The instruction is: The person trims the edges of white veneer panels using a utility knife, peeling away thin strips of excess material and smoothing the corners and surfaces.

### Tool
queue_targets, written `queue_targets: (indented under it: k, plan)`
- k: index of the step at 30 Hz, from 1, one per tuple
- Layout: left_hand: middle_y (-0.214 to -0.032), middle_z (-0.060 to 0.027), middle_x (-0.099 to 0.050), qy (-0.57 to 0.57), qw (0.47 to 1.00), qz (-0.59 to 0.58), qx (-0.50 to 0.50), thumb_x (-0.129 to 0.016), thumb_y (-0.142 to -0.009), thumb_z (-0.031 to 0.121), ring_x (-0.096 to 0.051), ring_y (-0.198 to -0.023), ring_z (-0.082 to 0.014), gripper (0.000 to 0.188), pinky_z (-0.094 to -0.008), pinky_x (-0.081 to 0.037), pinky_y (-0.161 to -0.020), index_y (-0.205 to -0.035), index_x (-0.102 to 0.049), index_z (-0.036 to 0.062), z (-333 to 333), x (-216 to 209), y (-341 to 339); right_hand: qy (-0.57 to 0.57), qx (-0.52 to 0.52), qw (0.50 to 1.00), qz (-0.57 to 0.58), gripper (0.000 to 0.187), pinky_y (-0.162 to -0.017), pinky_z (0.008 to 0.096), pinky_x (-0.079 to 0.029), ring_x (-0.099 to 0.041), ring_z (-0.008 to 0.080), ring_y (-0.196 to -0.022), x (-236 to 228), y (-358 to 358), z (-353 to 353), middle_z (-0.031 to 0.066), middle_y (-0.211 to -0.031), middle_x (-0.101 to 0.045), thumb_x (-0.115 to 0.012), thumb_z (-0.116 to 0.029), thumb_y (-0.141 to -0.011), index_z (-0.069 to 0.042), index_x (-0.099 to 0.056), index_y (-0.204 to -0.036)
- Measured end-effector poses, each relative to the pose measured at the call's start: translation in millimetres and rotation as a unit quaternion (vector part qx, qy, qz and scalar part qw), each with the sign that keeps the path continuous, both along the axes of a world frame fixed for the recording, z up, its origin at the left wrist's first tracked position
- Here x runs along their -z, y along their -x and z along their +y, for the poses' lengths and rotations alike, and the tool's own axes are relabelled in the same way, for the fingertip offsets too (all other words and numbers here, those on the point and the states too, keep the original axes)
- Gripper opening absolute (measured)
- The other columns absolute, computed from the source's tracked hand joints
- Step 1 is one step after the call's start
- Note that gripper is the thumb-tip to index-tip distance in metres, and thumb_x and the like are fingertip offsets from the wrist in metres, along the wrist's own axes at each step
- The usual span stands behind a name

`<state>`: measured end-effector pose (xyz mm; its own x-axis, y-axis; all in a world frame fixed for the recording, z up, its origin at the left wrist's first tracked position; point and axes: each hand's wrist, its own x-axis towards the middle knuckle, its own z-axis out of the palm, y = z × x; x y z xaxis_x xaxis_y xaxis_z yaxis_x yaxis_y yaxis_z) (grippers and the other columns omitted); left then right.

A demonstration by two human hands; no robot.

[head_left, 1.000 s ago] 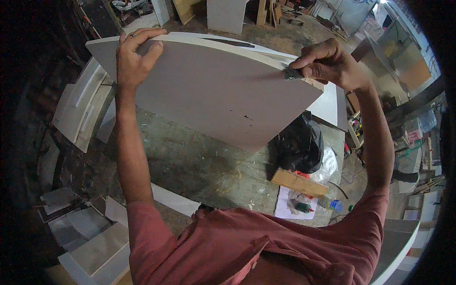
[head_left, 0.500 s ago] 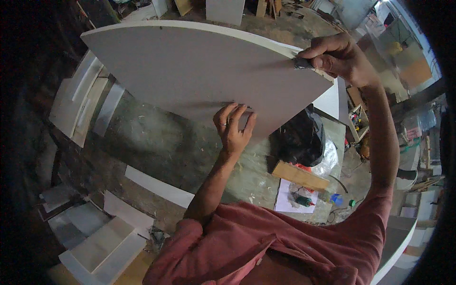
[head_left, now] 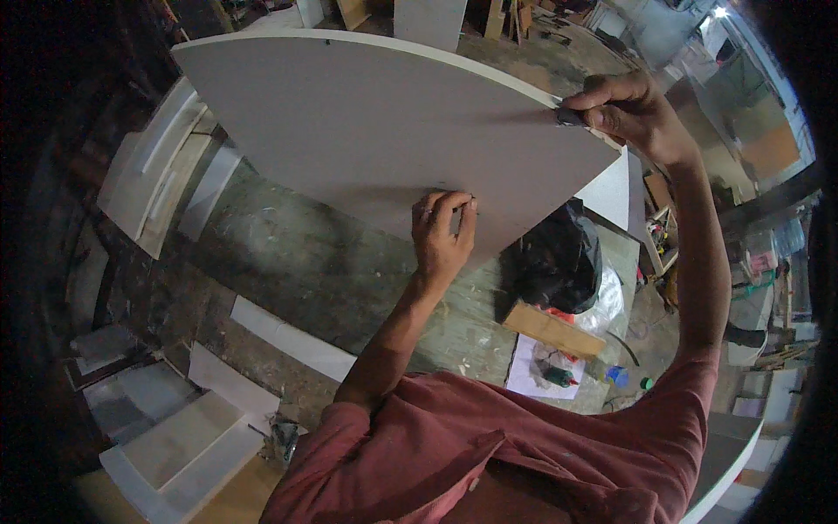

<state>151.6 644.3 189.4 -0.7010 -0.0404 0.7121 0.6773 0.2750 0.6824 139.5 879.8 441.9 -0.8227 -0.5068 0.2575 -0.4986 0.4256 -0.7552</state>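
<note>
A large pale grey board [head_left: 375,122] with a whitish edge stands tilted in front of me. At its upper right edge, my right hand [head_left: 633,113] pinches a small dark folded piece [head_left: 569,117] between thumb and fingers, pressed against the board's rim. What that piece is made of I cannot make out. My left hand [head_left: 443,236] is lower, by the middle of the board's face. Its fingers are curled in and drawn together with the thumb; anything between the fingertips is hidden or too small to name.
The board is over a worn greenish table [head_left: 349,262]. On its right are a black plastic bag [head_left: 559,258], a wooden block [head_left: 552,329], a white sheet [head_left: 522,367] and a small dark green bottle [head_left: 557,376]. White strips [head_left: 288,336] and panels [head_left: 183,441] lie at the left.
My left hand's fingers have gone from spread to drawn together, and the hand has shifted slightly right. My right hand has moved slightly right and down with the dark piece along the edge.
</note>
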Motion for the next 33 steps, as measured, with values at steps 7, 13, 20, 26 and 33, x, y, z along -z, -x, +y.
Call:
queue_targets:
  k: [7, 13, 20, 26, 33]
  plan:
    - [-0.088, -0.0061, -0.064, 0.077, 0.995, 0.062, 0.012, -0.074, -0.082, 0.01, -0.062, -0.084, -0.0236, 0.017, -0.0346, -0.048, -0.077, -0.095, -0.064, 0.0084, 18.3, -9.8, -18.9, -0.049, 0.046, 0.998, 0.006, 0.019, -0.059, 0.0222, -0.04, -0.052, 0.0049, -0.071, -6.9, -5.8, 4.4, -0.0003, -0.083, -0.063, -0.066, -0.009, -0.092, 0.0, -0.072, -0.107]
    - [-0.095, -0.0059, -0.067, -0.091, 0.995, -0.04, -0.007, -0.074, -0.082, 0.009, -0.063, -0.087, -0.0242, 0.02, -0.0362, -0.048, -0.078, -0.1, -0.065, 0.0087, 0.1, 11.6, -10.9, -0.05, 0.032, 0.997, -0.046, 0.021, -0.061, 0.0225, -0.041, -0.053, 0.0059, -0.071, -8.7, -5.8, -14.0, 0.001, -0.082, -0.063, -0.068, -0.01, -0.092, 0.0, -0.072, -0.109]
    - [-0.093, -0.0052, -0.068, -0.048, 0.999, -0.003, -0.004, -0.076, -0.079, 0.008, -0.063, -0.089, -0.0241, 0.022, -0.0369, -0.046, -0.082, -0.1, -0.067, 0.0088, 9.6, 4.5, -9.2, -0.044, 0.017, 0.998, -0.049, 0.021, -0.066, 0.0244, -0.045, -0.056, 0.0072, -0.077, -11.3, -11.8, 3.7, 0.0027, -0.09, -0.067, -0.066, -0.008, -0.092, 0.001, -0.071, -0.111]
    - [-0.093, -0.0046, -0.065, 0.027, 0.99, 0.133, -0.029, -0.075, -0.076, 0.006, -0.06, -0.09, -0.0246, 0.02, -0.0389, -0.044, -0.082, -0.095, -0.068, 0.0085, -25.2, -71.3, -0.4, -0.054, -0.017, 0.998, -0.004, 0.019, -0.062, 0.0231, -0.046, -0.058, 0.0067, -0.072, -14.3, -0.5, 0.5, 0.002, -0.083, -0.07, -0.065, -0.012, -0.094, -0.005, -0.074, -0.109]
    - [-0.091, -0.0058, -0.068, 0.149, 0.945, 0.284, -0.061, -0.068, -0.081, 0.007, -0.061, -0.082, -0.0265, 0.012, -0.0392, -0.043, -0.083, -0.092, -0.068, 0.0077, -46.4, -213.3, 57.4, -0.08, -0.046, 0.994, -0.053, 0.021, -0.066, 0.0256, -0.049, -0.059, 0.0096, -0.073, -21.4, -2.5, -8.1, 0.0058, -0.091, -0.072, -0.069, -0.009, -0.09, -0.002, -0.073, -0.11]
